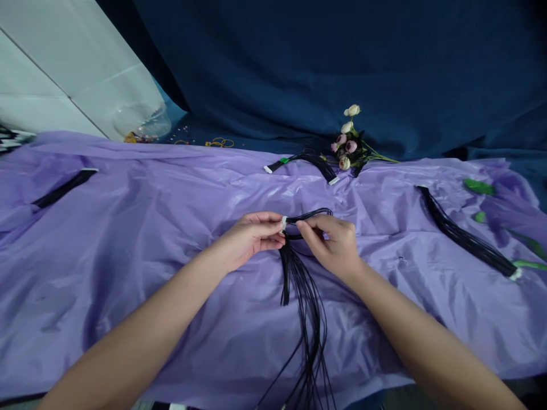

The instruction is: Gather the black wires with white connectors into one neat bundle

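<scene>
Carefully, the grip of the left hand (260,231) pinches a white connector (284,221) over the middle of the purple-covered surface (171,210); that of the right hand (332,240) holds black wires (294,219) just beside it. A hard tug could strain their ends, and the spread, loose strands (314,333) below might tangle.

Room background, viewed from where I stand
Dark blue cloth (320,68) hangs in loose folds at the rear; smooth white panels (85,51) with a dark seam (69,97) occupy the far left; crinkled purple sheeting (171,330) covers the foreground, reflecting soft light
</scene>
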The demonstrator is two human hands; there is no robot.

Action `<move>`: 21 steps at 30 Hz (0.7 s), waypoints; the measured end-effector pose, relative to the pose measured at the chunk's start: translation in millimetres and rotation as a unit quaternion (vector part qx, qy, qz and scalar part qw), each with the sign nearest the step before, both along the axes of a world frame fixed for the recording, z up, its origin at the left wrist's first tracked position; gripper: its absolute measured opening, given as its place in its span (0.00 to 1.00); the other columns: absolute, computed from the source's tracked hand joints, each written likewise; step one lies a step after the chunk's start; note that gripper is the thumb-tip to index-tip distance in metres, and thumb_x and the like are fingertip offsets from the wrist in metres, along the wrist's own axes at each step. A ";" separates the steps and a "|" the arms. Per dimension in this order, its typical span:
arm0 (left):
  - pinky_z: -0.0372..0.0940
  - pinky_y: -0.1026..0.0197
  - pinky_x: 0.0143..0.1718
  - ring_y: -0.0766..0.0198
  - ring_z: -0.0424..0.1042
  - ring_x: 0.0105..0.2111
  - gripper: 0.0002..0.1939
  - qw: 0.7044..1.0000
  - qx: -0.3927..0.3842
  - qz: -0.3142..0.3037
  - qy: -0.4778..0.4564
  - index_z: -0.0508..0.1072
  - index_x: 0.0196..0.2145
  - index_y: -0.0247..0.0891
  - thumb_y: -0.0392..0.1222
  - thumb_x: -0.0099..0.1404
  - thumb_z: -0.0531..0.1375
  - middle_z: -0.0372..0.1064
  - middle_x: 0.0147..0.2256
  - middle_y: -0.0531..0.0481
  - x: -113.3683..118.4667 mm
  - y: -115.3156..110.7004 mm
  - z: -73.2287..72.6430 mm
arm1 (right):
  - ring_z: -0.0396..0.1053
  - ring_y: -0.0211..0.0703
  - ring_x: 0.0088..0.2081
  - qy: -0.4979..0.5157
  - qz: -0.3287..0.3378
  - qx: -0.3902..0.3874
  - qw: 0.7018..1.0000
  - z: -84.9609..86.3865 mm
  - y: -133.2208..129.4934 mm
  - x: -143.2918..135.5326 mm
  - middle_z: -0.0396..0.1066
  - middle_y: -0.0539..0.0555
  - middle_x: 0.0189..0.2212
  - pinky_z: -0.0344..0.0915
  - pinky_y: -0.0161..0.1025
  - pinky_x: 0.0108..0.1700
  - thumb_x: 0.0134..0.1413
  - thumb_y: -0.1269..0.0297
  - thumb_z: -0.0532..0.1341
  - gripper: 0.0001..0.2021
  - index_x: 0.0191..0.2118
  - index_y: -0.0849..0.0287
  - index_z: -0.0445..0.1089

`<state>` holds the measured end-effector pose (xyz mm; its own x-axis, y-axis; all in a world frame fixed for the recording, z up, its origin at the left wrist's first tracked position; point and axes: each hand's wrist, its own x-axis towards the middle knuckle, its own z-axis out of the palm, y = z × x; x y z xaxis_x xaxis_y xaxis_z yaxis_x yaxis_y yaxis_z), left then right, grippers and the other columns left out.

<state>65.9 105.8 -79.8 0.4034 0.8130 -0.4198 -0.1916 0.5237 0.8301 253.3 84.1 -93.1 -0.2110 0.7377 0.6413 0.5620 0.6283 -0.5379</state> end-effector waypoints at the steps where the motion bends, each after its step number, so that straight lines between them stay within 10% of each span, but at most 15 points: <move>1: 0.68 0.66 0.31 0.69 0.72 0.26 0.08 1.000 0.001 0.003 0.002 0.73 0.35 0.31 0.34 0.55 0.64 0.70 0.28 0.49 0.6 -0.4 0.4 | 0.66 0.33 0.24 -0.016 -0.007 0.010 1.000 -0.5 -0.6 -0.4 0.69 0.50 0.21 0.59 0.31 0.28 0.58 0.67 0.59 0.08 0.28 0.61 0.69; 21: 0.67 0.67 0.31 0.70 0.72 0.26 0.06 0.999 -0.012 -0.007 -0.033 0.73 0.33 0.31 0.30 0.56 0.62 0.71 0.28 0.49 2.0 -0.6 0.3 | 0.72 0.35 0.32 -0.174 -0.057 0.153 0.971 1.6 0.4 -1.6 0.76 0.49 0.31 0.63 0.32 0.36 0.57 0.68 0.61 0.02 0.36 0.59 0.69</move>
